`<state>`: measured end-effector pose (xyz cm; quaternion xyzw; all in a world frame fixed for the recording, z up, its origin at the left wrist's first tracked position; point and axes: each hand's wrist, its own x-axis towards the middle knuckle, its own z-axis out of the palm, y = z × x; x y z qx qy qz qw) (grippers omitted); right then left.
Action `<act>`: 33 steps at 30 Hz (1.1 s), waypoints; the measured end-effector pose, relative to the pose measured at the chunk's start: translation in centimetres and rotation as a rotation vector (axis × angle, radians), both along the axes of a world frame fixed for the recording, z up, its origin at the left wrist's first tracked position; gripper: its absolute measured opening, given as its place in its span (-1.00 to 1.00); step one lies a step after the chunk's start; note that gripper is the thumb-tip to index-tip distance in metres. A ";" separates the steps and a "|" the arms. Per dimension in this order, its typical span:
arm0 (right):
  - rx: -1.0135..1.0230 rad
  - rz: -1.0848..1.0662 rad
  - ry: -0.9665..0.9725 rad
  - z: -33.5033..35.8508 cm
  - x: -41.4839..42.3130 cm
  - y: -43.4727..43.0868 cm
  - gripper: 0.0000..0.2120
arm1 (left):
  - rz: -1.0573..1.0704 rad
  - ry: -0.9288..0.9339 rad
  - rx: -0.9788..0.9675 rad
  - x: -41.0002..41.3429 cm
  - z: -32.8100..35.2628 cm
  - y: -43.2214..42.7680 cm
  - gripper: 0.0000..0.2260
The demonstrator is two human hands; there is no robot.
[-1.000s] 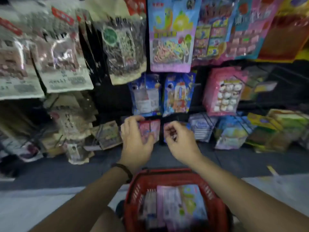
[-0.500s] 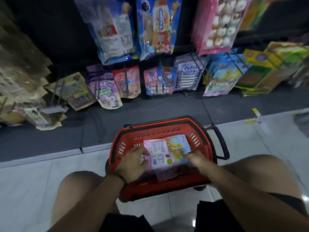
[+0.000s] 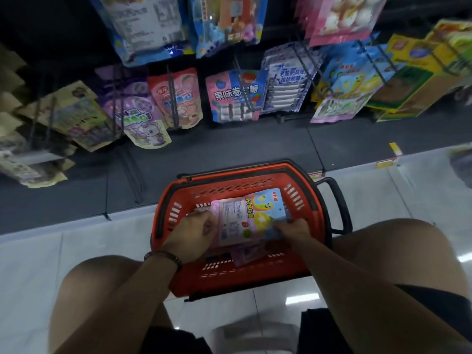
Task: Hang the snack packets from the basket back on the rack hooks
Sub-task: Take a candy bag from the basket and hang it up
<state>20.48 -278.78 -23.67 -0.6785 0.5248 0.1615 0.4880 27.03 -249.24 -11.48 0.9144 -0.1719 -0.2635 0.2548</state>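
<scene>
Left grip [image 3: 196, 233] and right grip [image 3: 293, 229] pinch opposite edges of one snack packet [image 3: 249, 218].
It lies in the red basket [image 3: 176, 200], between the two, long axis pointing toward the rack hooks [image 3: 241, 75] ahead.

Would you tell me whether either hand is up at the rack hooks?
No, the left hand and right hand are both down in the basket, at the top packet's edges.

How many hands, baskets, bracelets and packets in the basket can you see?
Hands: 2, the left hand and the right hand
Basket: 1
Bracelet: 1
Packets showing in the basket: 2, a pink and blue packet on top, a purple packet under it; others may be hidden
Total: 6
</scene>
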 end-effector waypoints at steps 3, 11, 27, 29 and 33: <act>0.065 -0.036 -0.100 0.2 0.4 1.1 -0.63 | 0.008 0.009 -0.001 -0.2 0.2 -0.2 -0.94; 0.128 0.001 -0.328 4.2 0.3 2.4 -0.91 | 0.032 -0.003 0.066 -1.5 0.6 0.3 -0.90; 0.660 0.614 -0.750 27.2 -1.9 -2.4 -0.55 | 0.103 0.314 -0.712 -3.3 13.1 -1.1 -0.38; 0.672 0.585 -0.797 29.3 -2.0 -1.9 -0.53 | 0.162 0.350 -0.831 -4.2 13.9 -1.7 -0.56; 0.682 0.235 -0.968 30.9 -2.2 -0.3 -0.64 | 0.417 0.351 -1.146 -5.7 15.0 -3.2 -0.65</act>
